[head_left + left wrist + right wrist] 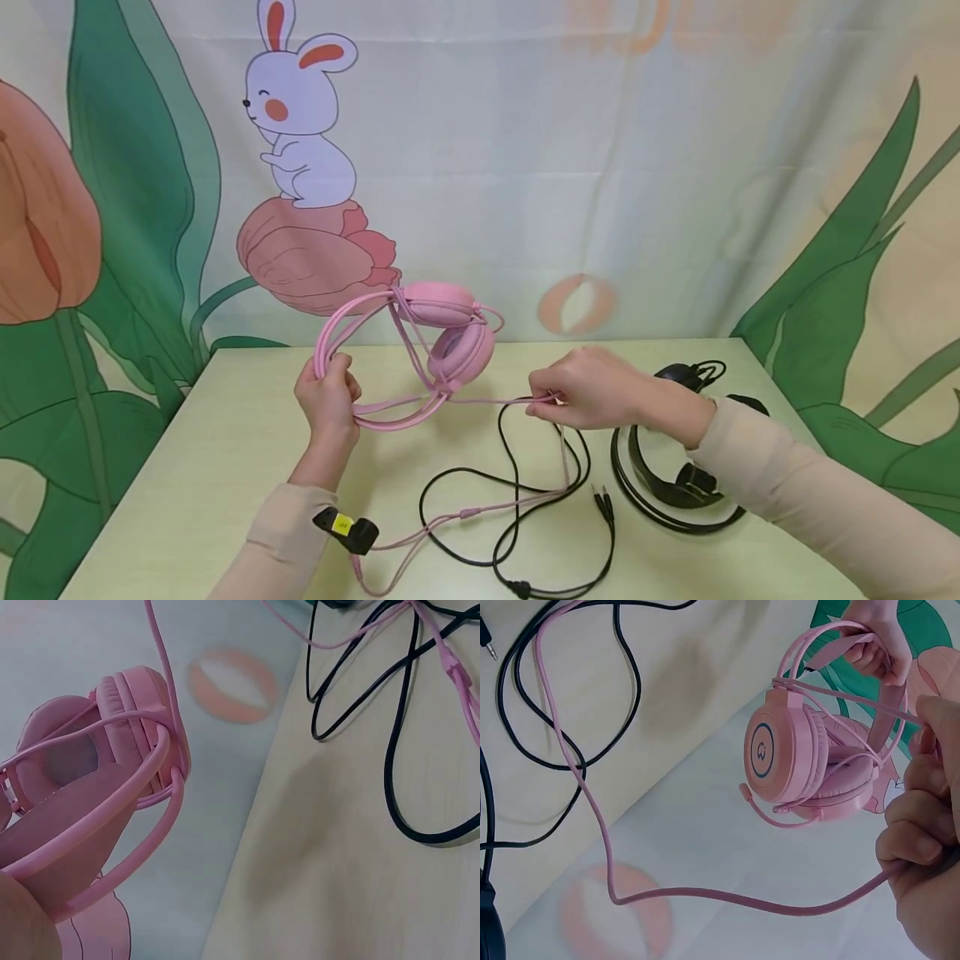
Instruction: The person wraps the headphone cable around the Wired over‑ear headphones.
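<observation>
My left hand (330, 404) grips the headband of a pink headset (457, 354), holding it up over the table with the ear cups pointing right. Strands of its pink cable cross between the cups and the headband, and a small microphone boom (780, 822) shows in the right wrist view. The fingers of my right hand (588, 387) are curled round the pink cable (705, 893), pulled out to the right of the headset. From that hand the cable drops to the table, where its splitter (469, 512) lies over a black cable (457, 472).
On the table's right part, partly behind my right forearm, lies a black headset (667, 496). Its black cable loops across the middle, with two plugs (602, 504) near the front. A printed curtain (480, 167) hangs behind the pale table (240, 433).
</observation>
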`<state>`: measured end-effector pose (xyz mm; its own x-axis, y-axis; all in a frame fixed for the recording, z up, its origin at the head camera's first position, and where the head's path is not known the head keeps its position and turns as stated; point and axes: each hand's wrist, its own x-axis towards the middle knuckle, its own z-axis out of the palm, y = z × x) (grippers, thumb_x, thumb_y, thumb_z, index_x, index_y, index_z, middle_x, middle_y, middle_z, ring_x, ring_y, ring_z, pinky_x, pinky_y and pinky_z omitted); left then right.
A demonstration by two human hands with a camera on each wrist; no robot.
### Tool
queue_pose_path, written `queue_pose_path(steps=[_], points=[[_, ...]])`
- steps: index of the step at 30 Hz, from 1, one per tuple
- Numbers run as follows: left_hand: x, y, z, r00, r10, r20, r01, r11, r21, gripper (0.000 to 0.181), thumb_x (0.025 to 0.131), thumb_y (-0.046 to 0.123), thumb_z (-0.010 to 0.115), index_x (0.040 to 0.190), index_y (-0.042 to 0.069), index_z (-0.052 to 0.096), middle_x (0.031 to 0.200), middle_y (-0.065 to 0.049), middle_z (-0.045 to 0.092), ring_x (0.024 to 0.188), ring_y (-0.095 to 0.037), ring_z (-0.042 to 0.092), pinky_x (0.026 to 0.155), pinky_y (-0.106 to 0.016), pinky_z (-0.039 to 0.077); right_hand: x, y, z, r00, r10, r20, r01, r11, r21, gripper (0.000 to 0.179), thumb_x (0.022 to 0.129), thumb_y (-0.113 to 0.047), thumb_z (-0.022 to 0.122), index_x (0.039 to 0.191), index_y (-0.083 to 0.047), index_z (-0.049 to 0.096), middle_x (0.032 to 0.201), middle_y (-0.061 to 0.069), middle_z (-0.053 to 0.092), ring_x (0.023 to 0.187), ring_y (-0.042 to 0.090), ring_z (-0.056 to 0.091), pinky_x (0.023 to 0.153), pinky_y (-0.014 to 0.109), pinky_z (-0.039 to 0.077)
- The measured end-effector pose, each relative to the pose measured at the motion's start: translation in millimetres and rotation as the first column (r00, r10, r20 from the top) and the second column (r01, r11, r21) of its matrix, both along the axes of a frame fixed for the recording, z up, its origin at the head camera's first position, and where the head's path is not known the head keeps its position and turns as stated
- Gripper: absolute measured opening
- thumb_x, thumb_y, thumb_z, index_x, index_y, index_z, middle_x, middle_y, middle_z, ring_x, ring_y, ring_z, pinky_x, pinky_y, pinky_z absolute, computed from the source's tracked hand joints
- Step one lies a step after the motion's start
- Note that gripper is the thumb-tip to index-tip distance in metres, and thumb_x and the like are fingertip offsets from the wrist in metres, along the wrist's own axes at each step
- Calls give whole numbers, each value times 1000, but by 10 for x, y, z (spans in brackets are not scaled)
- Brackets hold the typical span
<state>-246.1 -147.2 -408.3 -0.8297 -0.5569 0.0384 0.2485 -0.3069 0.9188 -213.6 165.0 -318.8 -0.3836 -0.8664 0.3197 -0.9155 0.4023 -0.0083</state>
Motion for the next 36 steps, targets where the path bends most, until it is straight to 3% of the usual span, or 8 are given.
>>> queue_pose_path(steps=[4,8,13,16,21,26,33,36], points=[[-18,-52,-23,999,31,14,-31,998,-49,14,79,3,54,68,10,49,44,5,41,36,-5,35,37,-16,31,20,35,43,999,-6,33,6,1000,13,27,83,-25,63,63,-19,46,53,-15,31,49,-4,22,47,14,15],[-18,-103,-40,998,48,43,-43,994,-98,13,79,5,55,69,11,48,43,6,42,35,-5,37,37,-16,33,30,88,153,1000,16,13,-15,998,-55,30,81,-21,65,63,-18,42,53,-15,29,50,-4,21,47,14,14],[1,-97,-53,998,5,70,-2,999,-49,13,80,6,55,70,10,48,44,6,41,35,-6,36,37,-16,32,-5,111,274,988,69,-136,-85,990,-116,26,81,-21,65,65,-18,44,53,-14,40,48,-3,26,44,13,18],[11,-61,-28,999,-20,42,23,996,-82,15,79,4,55,68,10,47,43,5,41,35,-6,36,37,-17,32,-36,110,336,966,70,-247,-106,985,-134,24,81,-23,65,67,-17,46,57,-14,49,45,-1,30,42,13,18],[43,13,55,997,-68,-29,60,973,-225,17,76,-1,54,66,10,45,42,6,40,34,-6,37,35,-17,30,-80,102,426,900,37,-435,-100,987,-122,27,88,-31,58,68,-17,47,58,-11,48,43,3,35,38,17,17],[85,81,109,993,-107,-48,79,913,-401,14,76,-3,55,69,8,48,46,8,39,38,-2,36,36,-16,28,-119,78,470,790,19,-613,-84,993,-77,33,96,-38,42,76,-13,52,58,-6,43,42,8,38,34,20,20],[142,157,127,991,-131,-30,92,826,-557,14,73,0,60,68,6,48,50,7,34,44,-3,31,38,-17,23,-188,63,470,679,17,-734,-88,994,-59,39,95,-39,42,85,-5,57,66,3,56,46,14,46,37,23,33],[176,191,149,987,-159,-32,109,798,-593,15,72,0,60,67,7,47,50,6,34,45,-3,31,39,-18,24,-215,52,490,661,19,-750,-104,992,-67,39,94,-39,45,83,-4,57,72,7,60,53,19,55,44,26,44]])
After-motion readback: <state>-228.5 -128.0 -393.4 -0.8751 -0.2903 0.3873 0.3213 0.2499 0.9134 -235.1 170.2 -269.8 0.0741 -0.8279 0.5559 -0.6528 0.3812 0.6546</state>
